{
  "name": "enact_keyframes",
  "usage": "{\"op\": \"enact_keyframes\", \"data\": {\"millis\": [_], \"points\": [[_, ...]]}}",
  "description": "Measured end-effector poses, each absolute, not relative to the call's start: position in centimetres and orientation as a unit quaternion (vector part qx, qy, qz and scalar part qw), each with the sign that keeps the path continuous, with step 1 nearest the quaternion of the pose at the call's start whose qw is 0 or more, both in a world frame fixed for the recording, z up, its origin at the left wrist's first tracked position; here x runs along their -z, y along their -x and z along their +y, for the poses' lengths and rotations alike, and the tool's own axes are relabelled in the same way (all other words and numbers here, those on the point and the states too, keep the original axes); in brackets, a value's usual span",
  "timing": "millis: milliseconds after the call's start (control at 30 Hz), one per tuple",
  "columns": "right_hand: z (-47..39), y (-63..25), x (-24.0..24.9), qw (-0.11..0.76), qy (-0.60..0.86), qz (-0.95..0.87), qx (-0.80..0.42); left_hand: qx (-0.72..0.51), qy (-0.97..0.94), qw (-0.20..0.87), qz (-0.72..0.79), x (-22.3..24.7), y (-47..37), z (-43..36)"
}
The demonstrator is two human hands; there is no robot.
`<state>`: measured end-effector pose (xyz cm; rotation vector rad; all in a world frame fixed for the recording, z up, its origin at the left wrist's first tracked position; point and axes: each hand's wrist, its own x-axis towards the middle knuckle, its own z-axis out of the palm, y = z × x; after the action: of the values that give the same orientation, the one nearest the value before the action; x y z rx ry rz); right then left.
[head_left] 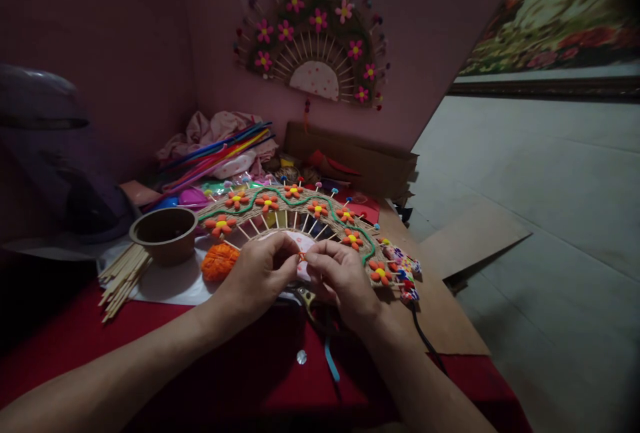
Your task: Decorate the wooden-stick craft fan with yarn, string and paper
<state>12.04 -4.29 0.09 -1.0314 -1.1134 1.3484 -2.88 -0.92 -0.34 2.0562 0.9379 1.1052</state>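
Note:
My left hand point(267, 273) and my right hand point(343, 280) meet over the front middle of a decorative fan point(267, 203). Each is closed in a pinch, and a thin orange strand point(301, 256) runs between the fingertips. Twine covers the fan's arched band, which carries orange flowers with yellow centres, a wavy green cord and colored tips on sticks. Part of its white, spotted half-round base point(300, 240) is hidden behind my fingers. Left of my left hand lies a ball of orange yarn point(220, 262). Beneath my right hand, scissors point(310, 303) show only in part.
A brown bowl point(165, 236) stands at the left beside wooden sticks point(123, 280). Colored strips point(220, 153) and cloth are piled behind. Cardboard point(425, 300) extends to the right; a glue gun point(407, 273) with patterned wrapping seems to lie there. A similar pink-flowered fan point(320, 20) hangs behind.

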Motion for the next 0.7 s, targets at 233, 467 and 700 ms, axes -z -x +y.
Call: {"op": "enact_keyframes", "data": {"millis": [233,467,700], "points": [[-4.2,-12.8,-0.7,0.495,0.361,-0.419,-0.670,-0.429,-0.809,0.197,0.350,0.5,3.0,-0.8],[-4.1,-12.2,0.5,0.616,0.442,-0.543,-0.361,-0.447,-0.738,0.358,0.358,0.4,3.1,-0.8],[-4.0,-12.5,1.1,0.566,0.489,-0.588,-0.306,-0.430,-0.629,0.545,0.350,-1.2,2.6,-1.1]]}}
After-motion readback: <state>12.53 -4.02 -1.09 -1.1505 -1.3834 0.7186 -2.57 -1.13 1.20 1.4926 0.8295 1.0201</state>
